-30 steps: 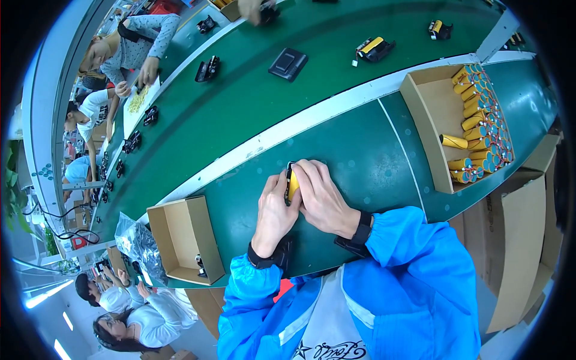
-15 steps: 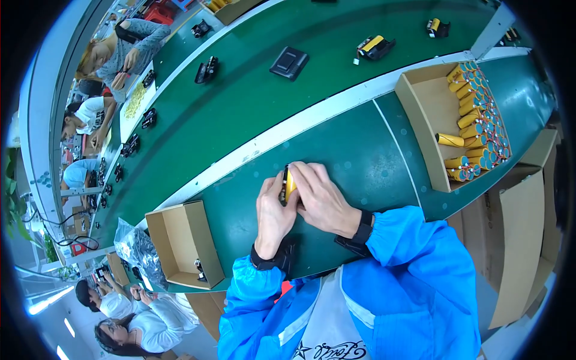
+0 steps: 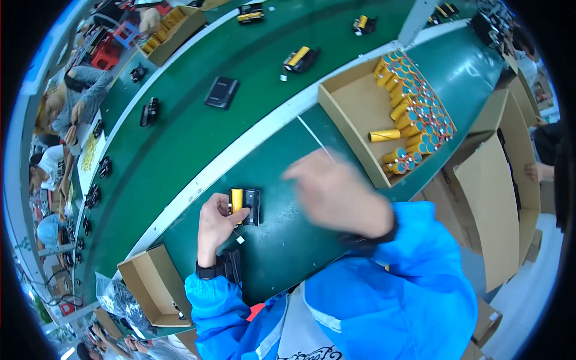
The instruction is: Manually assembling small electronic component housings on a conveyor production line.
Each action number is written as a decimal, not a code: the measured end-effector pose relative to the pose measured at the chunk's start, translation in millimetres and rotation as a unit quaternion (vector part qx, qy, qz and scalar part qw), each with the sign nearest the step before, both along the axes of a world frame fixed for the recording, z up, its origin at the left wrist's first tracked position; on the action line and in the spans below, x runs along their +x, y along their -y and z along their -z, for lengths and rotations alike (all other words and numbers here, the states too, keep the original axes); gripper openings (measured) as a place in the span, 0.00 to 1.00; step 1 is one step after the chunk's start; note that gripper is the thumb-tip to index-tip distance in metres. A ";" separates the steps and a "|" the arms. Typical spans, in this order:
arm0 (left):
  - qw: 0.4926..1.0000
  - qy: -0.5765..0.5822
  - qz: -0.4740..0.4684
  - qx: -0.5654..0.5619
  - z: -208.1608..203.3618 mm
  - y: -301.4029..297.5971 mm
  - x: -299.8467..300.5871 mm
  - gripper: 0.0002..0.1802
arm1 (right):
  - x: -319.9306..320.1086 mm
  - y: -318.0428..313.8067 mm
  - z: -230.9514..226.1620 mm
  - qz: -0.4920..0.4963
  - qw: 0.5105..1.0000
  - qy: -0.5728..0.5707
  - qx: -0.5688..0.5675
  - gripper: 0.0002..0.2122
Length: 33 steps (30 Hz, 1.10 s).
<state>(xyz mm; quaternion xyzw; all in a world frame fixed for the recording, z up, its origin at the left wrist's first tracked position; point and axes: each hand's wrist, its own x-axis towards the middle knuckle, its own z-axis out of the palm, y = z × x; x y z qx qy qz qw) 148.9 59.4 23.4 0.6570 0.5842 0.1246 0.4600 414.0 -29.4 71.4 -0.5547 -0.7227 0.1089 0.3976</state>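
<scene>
A black plastic casing (image 3: 254,207) lies open on the green bench with a yellow cylindrical battery (image 3: 237,199) in its left side. My left hand (image 3: 217,221) grips the casing's left edge, its thumb over the lower part. Just below the casing, a small white connector (image 3: 240,239) on a thin wire rests on the bench. My right hand (image 3: 339,191) is off the casing, in the air between it and the cardboard box of batteries (image 3: 348,129). Motion smears its fingers, so whether it holds anything cannot be made out.
Several yellow batteries (image 3: 414,117) with wires stand in that box; one lies on its side. A smaller cardboard box (image 3: 150,288) is at lower left. Beyond a white rail (image 3: 240,144), black casings (image 3: 300,59) sit spaced along a green belt. Co-workers sit at far left.
My right hand has let go of the casing and moved right. The casing now lies open to view, with my left hand still on it. The whole view has shifted.
</scene>
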 end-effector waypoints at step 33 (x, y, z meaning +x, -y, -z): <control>0.850 0.452 0.024 -0.270 -61.8 -129.2 19.6 0.29 | 29.9 100.3 -18.8 -0.067 0.672 -0.648 -0.353 0.25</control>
